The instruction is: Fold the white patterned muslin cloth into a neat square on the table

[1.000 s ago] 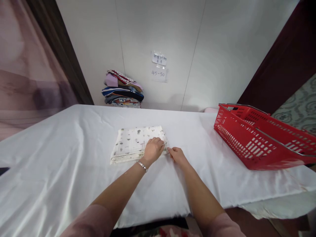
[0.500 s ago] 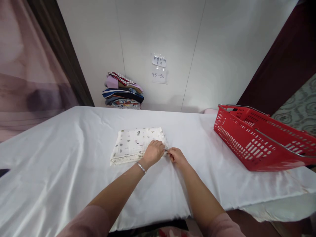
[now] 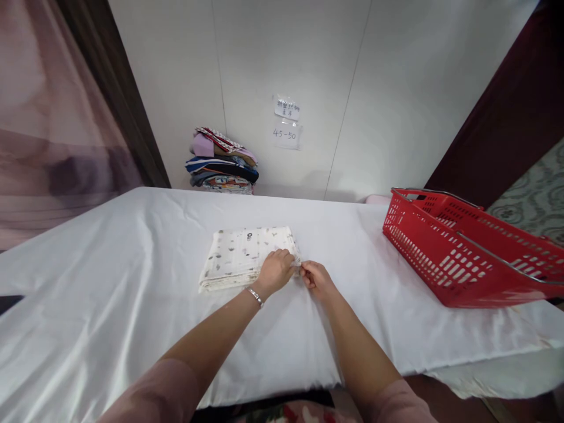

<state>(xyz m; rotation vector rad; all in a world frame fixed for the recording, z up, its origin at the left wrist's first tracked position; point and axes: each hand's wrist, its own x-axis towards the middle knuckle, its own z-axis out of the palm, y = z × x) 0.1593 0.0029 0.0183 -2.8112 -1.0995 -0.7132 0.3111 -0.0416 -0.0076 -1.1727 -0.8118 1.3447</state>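
Note:
A folded white cloth with small dark prints (image 3: 240,254) lies on the white-covered table (image 3: 110,282), near the middle. My left hand (image 3: 275,271), with a silver bracelet at the wrist, rests curled on the cloth's near right corner. My right hand (image 3: 315,277) sits just beside it, fingers pinched at the same corner edge. Both hands touch the cloth.
A red plastic basket (image 3: 467,252) with a metal handle stands at the table's right. A stack of folded colourful clothes (image 3: 222,161) sits at the back against the white wall, under two paper notes (image 3: 286,120). A curtain hangs at left.
My right hand has drawn closer to my left and closed its fingers on the cloth's corner. The cloth stays in place; the view has shifted slightly.

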